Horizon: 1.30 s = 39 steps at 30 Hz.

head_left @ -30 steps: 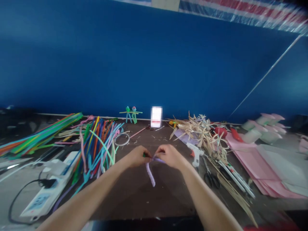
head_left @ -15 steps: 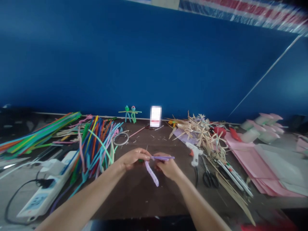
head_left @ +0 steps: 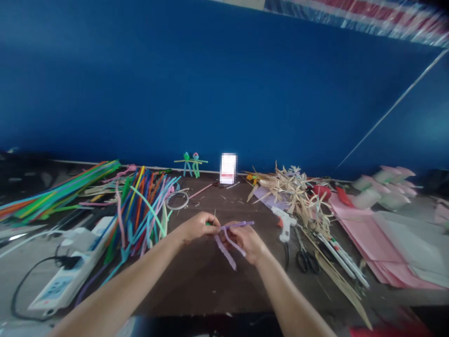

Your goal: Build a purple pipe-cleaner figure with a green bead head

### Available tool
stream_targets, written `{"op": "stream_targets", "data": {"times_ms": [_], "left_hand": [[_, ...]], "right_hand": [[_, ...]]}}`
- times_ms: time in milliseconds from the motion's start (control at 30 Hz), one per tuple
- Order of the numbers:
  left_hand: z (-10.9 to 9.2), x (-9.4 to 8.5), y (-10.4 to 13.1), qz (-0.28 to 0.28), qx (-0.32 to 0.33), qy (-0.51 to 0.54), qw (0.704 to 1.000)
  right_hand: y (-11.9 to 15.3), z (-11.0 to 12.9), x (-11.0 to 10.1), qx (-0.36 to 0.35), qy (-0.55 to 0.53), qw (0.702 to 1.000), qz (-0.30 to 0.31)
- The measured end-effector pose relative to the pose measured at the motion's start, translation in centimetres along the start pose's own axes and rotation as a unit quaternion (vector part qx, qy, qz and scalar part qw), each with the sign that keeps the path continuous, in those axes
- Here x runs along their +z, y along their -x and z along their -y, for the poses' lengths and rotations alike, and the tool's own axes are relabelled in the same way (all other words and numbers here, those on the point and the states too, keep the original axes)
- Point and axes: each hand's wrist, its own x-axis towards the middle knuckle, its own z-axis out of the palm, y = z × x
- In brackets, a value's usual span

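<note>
Purple pipe cleaners (head_left: 228, 258) hang and stretch between my two hands above the brown tabletop. My left hand (head_left: 200, 228) pinches them where the strands meet, with a bit of green and a thin upright stem showing at its fingers. My right hand (head_left: 245, 238) is closed on a purple strand that runs out over its fingers to the right. One strand droops across the front of that hand, and a thicker, fuzzy-looking one slants down between the hands. Exactly how the strands join is hidden by the fingers.
Bundled coloured pipe cleaners (head_left: 149, 201) and a white power strip (head_left: 66, 276) lie at left. At right are a glue gun (head_left: 286, 223), scissors (head_left: 304, 257), dried-leaf strips (head_left: 293, 189) and pink sheets (head_left: 365, 229). A lit screen (head_left: 228, 168) stands by the blue wall (head_left: 224, 84).
One purple strand, earlier lying along the others toward the right, now bends down across my right hand. The thick strand has swung slightly right. My left hand still pinches the join.
</note>
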Motion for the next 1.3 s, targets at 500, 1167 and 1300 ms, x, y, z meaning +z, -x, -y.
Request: {"op": "stream_targets", "data": {"times_ms": [500, 1167, 1300], "left_hand": [[0.8, 2.6, 1.0, -0.222, 0.282, -0.329, 0.874], [0.9, 2.8, -0.5, -0.099, 0.108, -0.104, 0.984], [0.9, 2.9, -0.7, -0.063, 0.067, -0.012, 0.996]], "right_hand": [[-1.8, -2.5, -0.8, 0.005, 0.01, 0.991, -0.133], [-0.5, -1.4, -1.2, -0.141, 0.268, 0.943, -0.136], [-0.4, -1.2, -1.3, -0.133, 0.285, 0.94, -0.13]]}}
